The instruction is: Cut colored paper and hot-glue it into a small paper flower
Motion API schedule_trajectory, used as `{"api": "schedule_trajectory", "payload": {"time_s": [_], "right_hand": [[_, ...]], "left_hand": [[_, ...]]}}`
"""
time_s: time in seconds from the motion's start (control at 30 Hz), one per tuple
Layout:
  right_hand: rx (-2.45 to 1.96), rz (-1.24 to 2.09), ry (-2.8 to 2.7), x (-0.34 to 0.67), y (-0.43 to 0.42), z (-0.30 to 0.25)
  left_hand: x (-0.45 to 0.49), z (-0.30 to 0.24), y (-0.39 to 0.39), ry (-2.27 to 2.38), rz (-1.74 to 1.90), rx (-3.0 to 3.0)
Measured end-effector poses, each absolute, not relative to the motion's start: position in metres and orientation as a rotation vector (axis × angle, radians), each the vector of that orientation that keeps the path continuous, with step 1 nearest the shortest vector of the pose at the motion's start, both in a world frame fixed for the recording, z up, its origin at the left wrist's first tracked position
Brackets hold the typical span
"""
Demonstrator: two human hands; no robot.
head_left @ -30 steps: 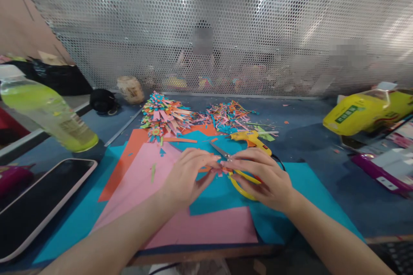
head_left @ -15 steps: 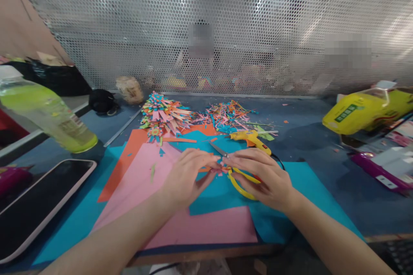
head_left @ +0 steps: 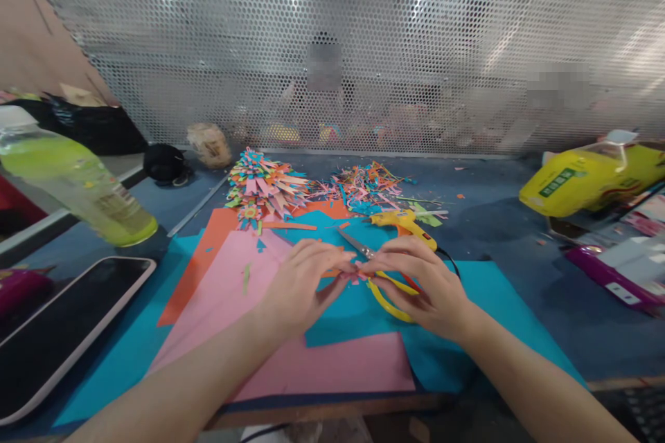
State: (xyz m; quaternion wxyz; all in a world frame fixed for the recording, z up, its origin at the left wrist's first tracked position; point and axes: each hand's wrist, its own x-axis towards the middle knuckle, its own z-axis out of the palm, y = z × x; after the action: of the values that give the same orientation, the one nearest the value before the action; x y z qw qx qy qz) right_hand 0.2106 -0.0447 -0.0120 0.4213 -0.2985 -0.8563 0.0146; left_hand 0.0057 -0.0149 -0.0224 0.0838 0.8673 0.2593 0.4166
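Between my two hands is a small pink and orange paper flower (head_left: 355, 274). The fingers of my left hand (head_left: 305, 284) pinch it from the left. My right hand (head_left: 423, 284) grips its other side between thumb and fingertips. Scissors with yellow handles (head_left: 387, 301) lie on the blue paper (head_left: 337, 322), just under my right hand, their blades pointing away to the left. Behind them rests a yellow glue gun (head_left: 405, 223). A large pink paper sheet (head_left: 223, 318) lies below my left forearm.
Cut paper flowers (head_left: 264, 183) form a heap at the back, beside a pile of thin paper scraps (head_left: 368, 183). At left are a green drink bottle (head_left: 88, 183) and a phone (head_left: 67, 332). A yellow bottle (head_left: 566, 180) lies at right. A perforated metal panel (head_left: 332, 7) stands behind.
My right hand has shifted slightly left, its fingertips closing in on the paper flower. The left hand stays nearly in place, and the scissors lie as before.
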Motion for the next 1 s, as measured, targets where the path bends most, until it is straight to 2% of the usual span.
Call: {"api": "schedule_trajectory", "payload": {"time_s": [0.27, 0.77, 1.0], "right_hand": [[-0.739, 0.112, -2.128, 0.2096, -0.0448, -0.013], [-0.797, -0.028, -2.112, 0.2113, -0.0436, -0.0119], [-0.771, 0.028, -2.129, 0.21, -0.0447, -0.0112]], "left_hand": [[0.0057, -0.0226, -0.0151, 0.779, 1.292, 2.613], [0.006, -0.0225, -0.0146, 0.781, 1.289, 2.591], [0.0049, -0.0252, -0.0155, 0.784, 1.233, 2.609]]}}
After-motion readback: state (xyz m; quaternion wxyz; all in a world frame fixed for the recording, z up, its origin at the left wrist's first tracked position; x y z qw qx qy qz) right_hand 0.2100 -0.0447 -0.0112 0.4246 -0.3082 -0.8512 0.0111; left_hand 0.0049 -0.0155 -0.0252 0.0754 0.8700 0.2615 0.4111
